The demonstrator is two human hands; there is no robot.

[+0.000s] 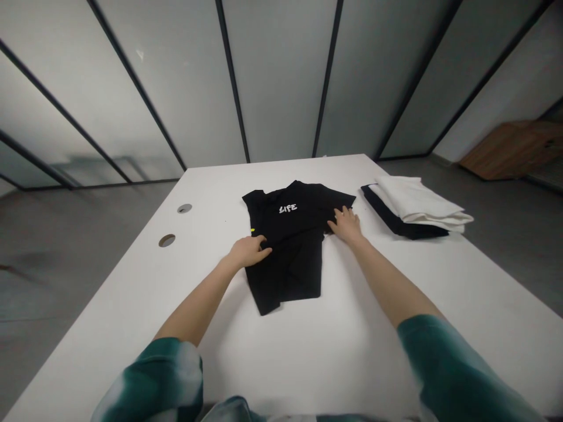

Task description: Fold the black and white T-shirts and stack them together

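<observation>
A black short-sleeved T-shirt (292, 228) lies on the white table, with white lettering that reads "LIFE" across its chest. Its lower left part is folded or skewed, and the bottom hem is uneven. My left hand (248, 252) rests at the shirt's left side, thumb and forefinger apart over the cloth; its other fingers are partly hidden. On the opposite side, my right hand (347, 225) lies on the right sleeve near its lower edge, fingers spread. A small yellow mark (252, 230) shows at the shirt's left edge.
A folded stack of white cloth (417, 202) over black cloth (391, 220) sits on the right of the white table (334, 357). Two round holes, one of them a cable hole (167, 240), are at the left. Frosted glass panels (281, 76) stand behind.
</observation>
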